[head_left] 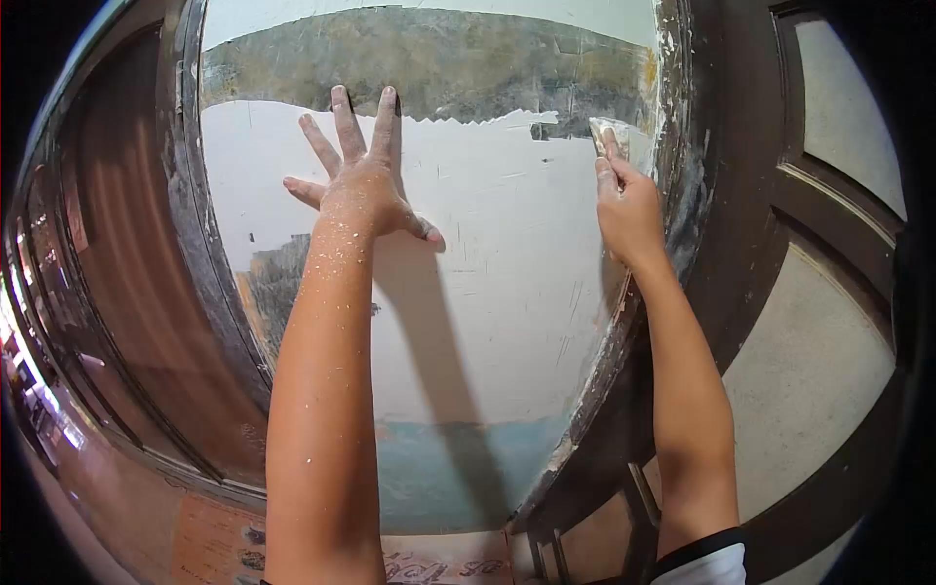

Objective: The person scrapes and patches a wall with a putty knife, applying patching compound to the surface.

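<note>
My left hand (361,185) lies with spread fingers against the wall panel; its fingertips reach the lower part of a bare grey-green strip (439,60). Below that strip, a white coating (497,224) covers much of the panel, with a jagged upper edge. My right hand (629,205) is closed round a small scraper (597,129), whose blade touches the panel near its right border. The scraper's handle is mostly hidden in the fingers. White flecks dot my left wrist and forearm.
Dark wooden trim (673,195) with worn, chipped paint borders the panel on the right. Beyond it is a dark frame with pale panels (804,361). A brown glossy panel (146,214) stands on the left. Another bare grey patch (288,283) shows beside my left forearm.
</note>
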Tool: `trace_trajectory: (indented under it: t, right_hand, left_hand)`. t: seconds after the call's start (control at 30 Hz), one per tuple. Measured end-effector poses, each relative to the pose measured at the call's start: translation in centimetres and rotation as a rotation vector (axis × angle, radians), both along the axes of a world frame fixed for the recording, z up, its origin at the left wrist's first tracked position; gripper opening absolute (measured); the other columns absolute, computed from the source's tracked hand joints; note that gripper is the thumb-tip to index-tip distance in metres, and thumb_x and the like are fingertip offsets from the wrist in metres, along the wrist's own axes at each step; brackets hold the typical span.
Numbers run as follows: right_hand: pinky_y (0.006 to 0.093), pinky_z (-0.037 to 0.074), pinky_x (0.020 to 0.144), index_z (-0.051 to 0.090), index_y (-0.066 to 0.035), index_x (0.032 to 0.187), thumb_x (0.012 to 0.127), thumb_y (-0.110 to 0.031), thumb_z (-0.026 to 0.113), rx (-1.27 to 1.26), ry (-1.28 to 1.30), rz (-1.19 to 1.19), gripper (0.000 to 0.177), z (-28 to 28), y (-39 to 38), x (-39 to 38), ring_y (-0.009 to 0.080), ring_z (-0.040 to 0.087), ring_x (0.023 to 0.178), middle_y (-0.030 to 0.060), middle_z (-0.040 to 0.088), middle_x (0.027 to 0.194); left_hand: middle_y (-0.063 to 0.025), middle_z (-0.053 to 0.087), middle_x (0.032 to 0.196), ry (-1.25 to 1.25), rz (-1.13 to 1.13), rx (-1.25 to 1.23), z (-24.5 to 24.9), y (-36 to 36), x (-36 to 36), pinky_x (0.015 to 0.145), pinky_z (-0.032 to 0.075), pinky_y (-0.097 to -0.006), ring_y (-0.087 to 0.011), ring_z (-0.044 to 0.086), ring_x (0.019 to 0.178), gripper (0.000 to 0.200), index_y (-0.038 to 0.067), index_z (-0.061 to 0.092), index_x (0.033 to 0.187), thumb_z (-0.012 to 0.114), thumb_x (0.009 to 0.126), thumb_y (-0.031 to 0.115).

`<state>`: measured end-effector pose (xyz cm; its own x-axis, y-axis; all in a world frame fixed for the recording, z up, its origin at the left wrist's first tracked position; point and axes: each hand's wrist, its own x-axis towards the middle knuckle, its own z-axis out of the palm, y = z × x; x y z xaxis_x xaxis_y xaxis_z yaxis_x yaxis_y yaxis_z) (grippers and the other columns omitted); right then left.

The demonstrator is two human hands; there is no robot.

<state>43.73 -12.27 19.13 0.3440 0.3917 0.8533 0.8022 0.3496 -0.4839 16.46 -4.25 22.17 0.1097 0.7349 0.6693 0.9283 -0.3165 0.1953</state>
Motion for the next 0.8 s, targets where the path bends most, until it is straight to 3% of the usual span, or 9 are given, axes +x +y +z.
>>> trace_trajectory:
  t: [0.1, 0.13, 0.3, 0.37, 0.53, 0.7, 0.73, 0.77, 0.8]
  right_hand:
    - [0.0384, 0.052, 0.101, 0.069, 0.007, 0.126, 0.106, -0.018, 0.056, 0.176, -0.147, 0.036, 0.035, -1.4, 1.5, 1.1, 0.0405, 0.07, 0.12, 0.026, 0.068, 0.135]
    - [0.0388, 0.053, 0.099, 0.07, 0.007, 0.123, 0.105, -0.018, 0.057, 0.097, -0.108, 0.012, 0.033, -0.9, 1.3, 1.3, 0.0399, 0.072, 0.117, 0.0296, 0.071, 0.126]
    - [0.0377, 0.052, 0.1, 0.07, 0.009, 0.119, 0.105, -0.017, 0.058, 0.06, 0.009, 0.026, 0.032, -0.1, 1.1, 0.8, 0.038, 0.072, 0.118, 0.0279, 0.07, 0.131]
    - [0.0367, 0.053, 0.098, 0.068, 0.01, 0.121, 0.106, -0.018, 0.058, 0.18, -0.164, -0.036, 0.034, -1.4, 1.7, 1.6, 0.0372, 0.073, 0.115, 0.0279, 0.07, 0.131]
    - [0.0336, 0.048, 0.108, 0.065, 0.01, 0.13, 0.107, -0.017, 0.057, 0.023, -0.01, 0.051, 0.037, 0.5, 0.5, 1.0, 0.0356, 0.063, 0.135, 0.0229, 0.057, 0.151]
    - [0.0344, 0.052, 0.1, 0.066, 0.007, 0.132, 0.107, -0.017, 0.057, 0.143, -0.101, 0.078, 0.036, -1.5, 1.4, 1.2, 0.0342, 0.071, 0.122, 0.0263, 0.068, 0.135]
    - [0.0315, 0.049, 0.103, 0.061, 0.005, 0.139, 0.108, -0.017, 0.057, 0.077, -0.046, 0.09, 0.039, -1.3, 1.0, 1.0, 0.0262, 0.068, 0.124, 0.0202, 0.066, 0.142]
    - [0.0287, 0.047, 0.106, 0.057, 0.003, 0.147, 0.108, -0.018, 0.057, 0.011, 0.003, 0.103, 0.043, -1.0, 0.6, 0.6, 0.0181, 0.066, 0.125, 0.0142, 0.063, 0.15]
    - [0.0285, 0.047, 0.106, 0.057, 0.002, 0.147, 0.108, -0.018, 0.057, -0.101, 0.05, 0.075, 0.043, -1.1, -0.3, -0.2, 0.0179, 0.066, 0.125, 0.0145, 0.062, 0.151]
  left_hand:
    - [-0.0176, -0.03, 0.173, -0.006, -0.006, -0.003, 0.3, -0.2, -0.1, 0.106, 0.015, -0.0921, -0.0568, -0.024, 0.155, 0.188, 0.039, -0.003, 0.17, 0.106, 0.018, 0.056]
    - [-0.0179, -0.03, 0.173, -0.014, -0.004, -0.003, 0.3, -0.2, -0.1, 0.106, 0.015, -0.092, -0.0569, -0.024, 0.155, 0.188, 0.038, -0.003, 0.171, 0.106, 0.018, 0.057]
    - [-0.0184, -0.025, 0.175, -0.003, -0.005, 0.02, 0.1, 0.0, -0.1, 0.107, 0.015, -0.0913, -0.0557, -0.022, 0.156, 0.188, 0.038, -0.002, 0.171, 0.105, 0.017, 0.058]
    - [-0.0181, -0.026, 0.175, -0.003, 0.003, 0.006, 0.0, -0.3, 0.1, 0.107, 0.015, -0.0912, -0.0554, -0.022, 0.157, 0.188, 0.039, -0.002, 0.171, 0.105, 0.017, 0.058]
    - [-0.0179, -0.026, 0.174, -0.001, 0.014, 0.008, 0.2, 0.1, -0.1, 0.108, 0.016, -0.0908, -0.0545, -0.021, 0.157, 0.187, 0.04, -0.002, 0.171, 0.106, 0.018, 0.056]
    - [-0.0185, -0.03, 0.173, -0.005, 0.008, -0.033, 0.5, -0.4, 0.1, 0.108, 0.014, -0.0906, -0.0547, -0.023, 0.157, 0.187, 0.039, -0.005, 0.17, 0.106, 0.02, 0.054]
    - [-0.0127, -0.029, 0.174, -0.009, 0.041, -0.055, 0.6, -0.9, 0.3, 0.112, 0.016, -0.0879, -0.049, -0.024, 0.158, 0.18, 0.046, -0.007, 0.169, 0.107, 0.029, 0.053]
    - [-0.0127, -0.029, 0.174, -0.007, 0.036, -0.059, 0.5, -0.9, 0.4, 0.112, 0.016, -0.0879, -0.049, -0.024, 0.158, 0.18, 0.046, -0.007, 0.169, 0.107, 0.029, 0.053]
    - [-0.013, -0.029, 0.174, -0.006, 0.029, -0.054, 0.5, -0.9, 0.2, 0.112, 0.016, -0.0879, -0.0494, -0.023, 0.158, 0.18, 0.046, -0.007, 0.168, 0.107, 0.029, 0.053]
